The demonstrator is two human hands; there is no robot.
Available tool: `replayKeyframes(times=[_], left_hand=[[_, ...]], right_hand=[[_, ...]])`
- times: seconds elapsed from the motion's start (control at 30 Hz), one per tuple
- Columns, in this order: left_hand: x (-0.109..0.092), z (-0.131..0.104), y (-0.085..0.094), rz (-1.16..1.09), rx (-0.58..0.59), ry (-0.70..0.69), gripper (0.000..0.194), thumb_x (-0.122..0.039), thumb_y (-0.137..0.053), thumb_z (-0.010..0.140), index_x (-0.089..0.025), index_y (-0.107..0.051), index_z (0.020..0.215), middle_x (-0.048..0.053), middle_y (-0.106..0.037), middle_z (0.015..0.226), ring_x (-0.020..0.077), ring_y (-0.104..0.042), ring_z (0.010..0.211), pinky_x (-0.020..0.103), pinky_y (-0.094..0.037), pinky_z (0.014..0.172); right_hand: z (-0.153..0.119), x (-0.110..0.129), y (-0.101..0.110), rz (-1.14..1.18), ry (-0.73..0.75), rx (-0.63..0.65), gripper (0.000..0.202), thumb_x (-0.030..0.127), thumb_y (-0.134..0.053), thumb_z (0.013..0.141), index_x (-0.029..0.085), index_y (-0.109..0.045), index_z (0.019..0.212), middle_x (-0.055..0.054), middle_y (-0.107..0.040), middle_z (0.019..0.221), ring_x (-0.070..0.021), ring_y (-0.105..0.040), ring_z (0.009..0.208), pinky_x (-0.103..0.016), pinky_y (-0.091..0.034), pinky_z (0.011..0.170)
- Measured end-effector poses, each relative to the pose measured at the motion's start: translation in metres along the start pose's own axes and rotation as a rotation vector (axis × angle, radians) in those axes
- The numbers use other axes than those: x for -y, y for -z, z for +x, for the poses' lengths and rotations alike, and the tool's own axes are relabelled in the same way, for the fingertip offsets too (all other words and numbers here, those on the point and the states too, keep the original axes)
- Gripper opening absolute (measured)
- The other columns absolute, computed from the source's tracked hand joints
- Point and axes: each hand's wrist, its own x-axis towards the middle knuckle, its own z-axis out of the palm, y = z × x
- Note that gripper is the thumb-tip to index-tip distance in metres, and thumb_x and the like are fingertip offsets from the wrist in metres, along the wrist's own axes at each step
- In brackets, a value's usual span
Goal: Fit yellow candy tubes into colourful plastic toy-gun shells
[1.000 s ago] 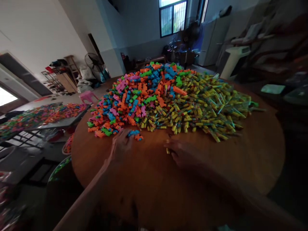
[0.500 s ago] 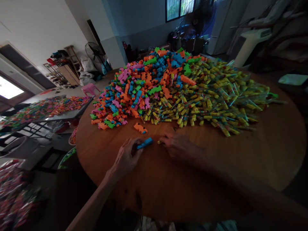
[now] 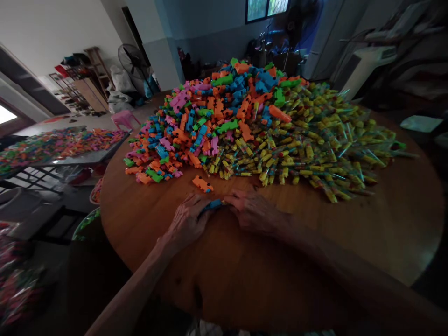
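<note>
My left hand (image 3: 189, 218) is closed around a blue plastic toy car (image 3: 214, 204), whose front end sticks out to the right. My right hand (image 3: 250, 210) has its fingers pinched on a small yellow piece (image 3: 224, 202) at that end of the car. Its shape is mostly covered by the fingertips. An orange toy car (image 3: 202, 184) with dark wheels lies alone on the table just beyond my left hand. Behind it rises a heap of orange, blue, green and pink toy cars (image 3: 210, 112).
To the right, many yellow pieces in clear wrapping (image 3: 311, 140) are piled on the round wooden table (image 3: 395, 233). A second table (image 3: 105, 151) at the left bears more colourful toys. A pink stool (image 3: 126, 119) and a fan (image 3: 133, 60) stand behind.
My right hand has moved left, bringing the yellow piece against the end of the blue toy car, where a gap showed before. The view has shifted slightly.
</note>
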Motion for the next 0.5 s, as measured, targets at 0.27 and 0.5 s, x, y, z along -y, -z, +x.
replayKeyframes(times=[0.27,0.5], left_hand=[[0.0082,0.0003,-0.0005,0.007,0.01,-0.097,0.014,-0.017,-0.052,0.101,-0.016,-0.063,0.108,0.007,-0.06,0.093,0.0198,-0.054,0.088,0.034,-0.044,0.077],[0.0075,0.0019,0.0005,0.008,0.021,-0.132,0.012,-0.014,-0.049,0.102,-0.016,-0.059,0.108,0.007,-0.058,0.098,0.0192,-0.051,0.09,0.034,-0.044,0.08]], right_hand=[[-0.0002,0.0016,0.0028,-0.093,0.021,0.06,0.032,0.01,-0.05,0.083,0.014,-0.064,0.111,-0.012,-0.06,0.104,-0.0194,-0.053,0.078,-0.033,-0.032,0.067],[-0.0012,-0.0002,0.0037,-0.135,0.056,0.091,0.049,0.006,-0.049,0.079,0.01,-0.059,0.127,-0.015,-0.061,0.116,-0.018,-0.057,0.076,-0.032,-0.034,0.062]])
